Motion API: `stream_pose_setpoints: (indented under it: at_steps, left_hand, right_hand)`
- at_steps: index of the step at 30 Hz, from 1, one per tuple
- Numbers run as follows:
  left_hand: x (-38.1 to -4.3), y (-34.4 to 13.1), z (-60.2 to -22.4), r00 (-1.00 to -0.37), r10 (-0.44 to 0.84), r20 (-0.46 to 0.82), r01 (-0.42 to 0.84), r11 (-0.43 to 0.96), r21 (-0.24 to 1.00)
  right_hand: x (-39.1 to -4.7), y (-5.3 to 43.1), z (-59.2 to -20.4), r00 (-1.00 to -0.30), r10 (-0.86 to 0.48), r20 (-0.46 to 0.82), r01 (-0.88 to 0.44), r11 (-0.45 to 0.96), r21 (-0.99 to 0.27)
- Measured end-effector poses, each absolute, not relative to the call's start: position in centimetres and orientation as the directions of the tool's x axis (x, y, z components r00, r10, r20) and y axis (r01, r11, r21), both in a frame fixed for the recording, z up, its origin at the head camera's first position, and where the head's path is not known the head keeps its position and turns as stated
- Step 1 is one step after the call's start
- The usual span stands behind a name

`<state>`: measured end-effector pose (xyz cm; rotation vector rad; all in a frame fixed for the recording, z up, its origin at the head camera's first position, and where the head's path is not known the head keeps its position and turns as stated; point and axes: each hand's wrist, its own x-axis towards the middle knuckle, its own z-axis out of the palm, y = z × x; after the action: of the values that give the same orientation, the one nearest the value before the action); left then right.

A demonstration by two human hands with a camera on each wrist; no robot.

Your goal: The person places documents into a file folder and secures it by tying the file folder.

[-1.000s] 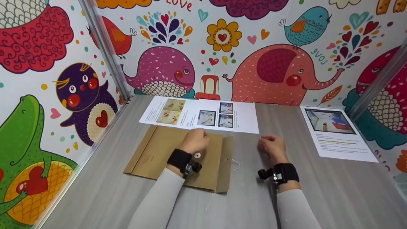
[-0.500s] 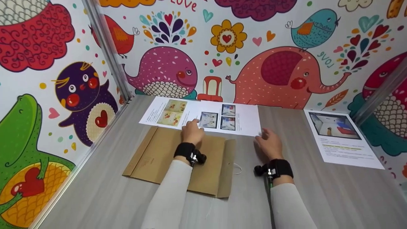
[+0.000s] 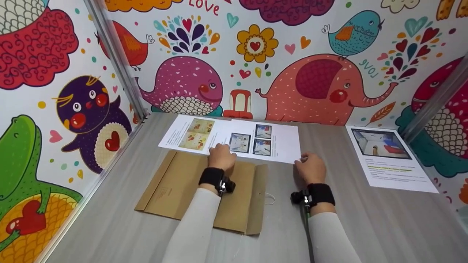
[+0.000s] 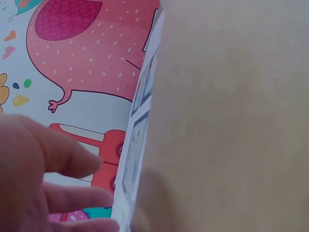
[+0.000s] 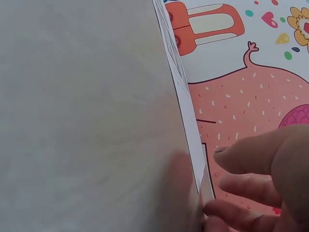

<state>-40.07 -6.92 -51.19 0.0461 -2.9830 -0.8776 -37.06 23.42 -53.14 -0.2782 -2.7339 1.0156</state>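
Note:
Two printed white sheets [image 3: 285,142] lie side by side at the back of the table. My left hand [image 3: 222,156] is over the brown paper envelope [image 3: 182,182], its fingertips at the sheets' near edge. In the left wrist view, the left thumb [image 4: 72,157] stands apart from the fingers, which reach the paper's edge. At the near right corner of the sheets is my right hand [image 3: 311,168]. The right wrist view has its thumb [image 5: 246,153] apart from loosely bent fingers, with one fingertip against the paper edge. My left forearm covers part of the envelope.
A third printed sheet [image 3: 387,160] lies at the right. The envelope's flap [image 3: 259,199] faces right, with a thin white string [image 3: 270,198] beside it. Patterned wall panels [image 3: 292,44] enclose the table's back and sides. A cable [image 3: 307,230] runs along my right forearm.
My left hand has moved forward from the middle of the envelope to the sheets' near edge, its fingers unfolding. The right hand has come to the sheets' right corner. The view shifted slightly.

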Motion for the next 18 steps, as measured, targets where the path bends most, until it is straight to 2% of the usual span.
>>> stream_pose_setpoints:
  at_steps: [12, 18]
  left_hand:
    - [-40.0, -7.2, -51.2, -1.0, -0.007, -0.024, -0.019, 0.809, 0.587]
    - [-40.0, -6.6, -51.6, -1.0, 0.016, 0.007, 0.017, 0.774, 0.634]
  right_hand:
    - [-36.5, 24.9, -52.7, -0.957, 0.27, 0.107, 0.147, 0.767, -0.625]
    - [-36.6, 25.4, -52.4, -0.945, 0.32, 0.06, 0.207, 0.733, -0.648]
